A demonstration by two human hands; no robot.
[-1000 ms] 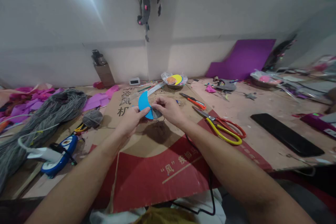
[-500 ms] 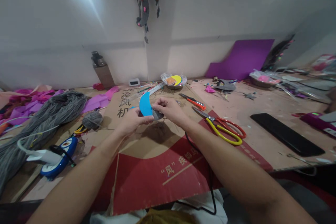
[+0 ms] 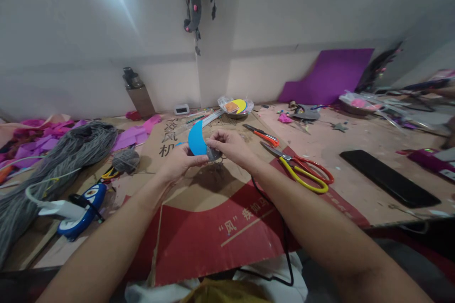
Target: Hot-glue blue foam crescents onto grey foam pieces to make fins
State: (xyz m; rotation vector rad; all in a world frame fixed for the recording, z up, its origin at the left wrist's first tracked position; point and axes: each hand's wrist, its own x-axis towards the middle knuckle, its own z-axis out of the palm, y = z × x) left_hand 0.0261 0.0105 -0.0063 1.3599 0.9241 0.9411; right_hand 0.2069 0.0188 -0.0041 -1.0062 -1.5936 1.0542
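Note:
A blue crescent-shaped sheet (image 3: 196, 140) is held up over the cardboard, its lower right end covered in grey yarn (image 3: 213, 153). My left hand (image 3: 183, 160) is closed on the crescent from the left, thumb along its lower edge. On the other side, my right hand (image 3: 227, 147) is closed in a pinch at the grey-covered end. Whether its fingertips grip the yarn or the sheet's edge I cannot tell. Beneath both hands lies a flat cardboard piece (image 3: 249, 246) with a red printed band.
Red-and-yellow-handled scissors (image 3: 302, 170) and an orange cutter (image 3: 263, 135) lie right of my hands, beyond them a black phone-like slab (image 3: 389, 178). Leftward are a grey yarn ball (image 3: 125, 160), a grey skein (image 3: 78, 151) and a blue power strip (image 3: 83, 213). A bowl (image 3: 237, 112) stands behind.
The camera view has shifted slightly. Both hands keep nearly the same hold on the blue crescent, with only a tiny movement of the right fingers.

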